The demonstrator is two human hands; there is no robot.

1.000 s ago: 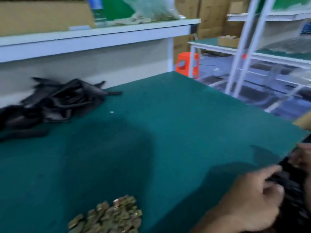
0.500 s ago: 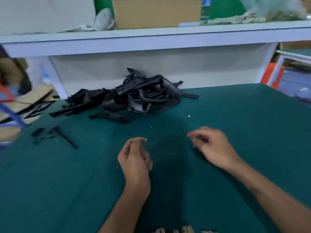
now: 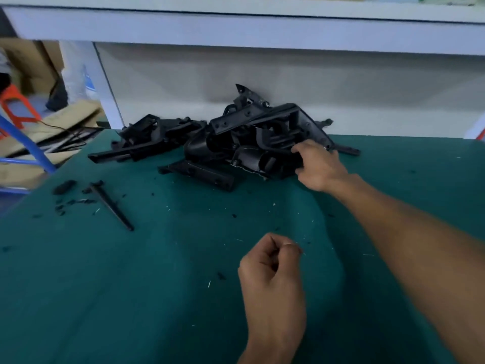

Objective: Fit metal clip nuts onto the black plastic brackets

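A pile of black plastic brackets (image 3: pixel 236 137) lies at the back of the green table (image 3: pixel 131 285), against the white panel. My right hand (image 3: pixel 319 166) reaches into the pile's right side, with its fingers curled round a black bracket (image 3: pixel 273 158) there. My left hand (image 3: pixel 270 274) hovers low over the table in the near middle, fingers curled with the thumb against the fingertips; whether it pinches anything is hidden. No metal clip nuts are in view.
A thin black plastic rod (image 3: pixel 111 204) and black scraps (image 3: pixel 64 186) lie at the left of the table. A white shelf (image 3: pixel 236 24) overhangs the back. Cardboard (image 3: pixel 39 132) and an orange stool (image 3: pixel 15 106) stand beyond the left edge.
The view swung left from the table's right side to the pile. My right hand went forward from mid-table and took hold of a bracket in the pile. My left hand stayed curled.
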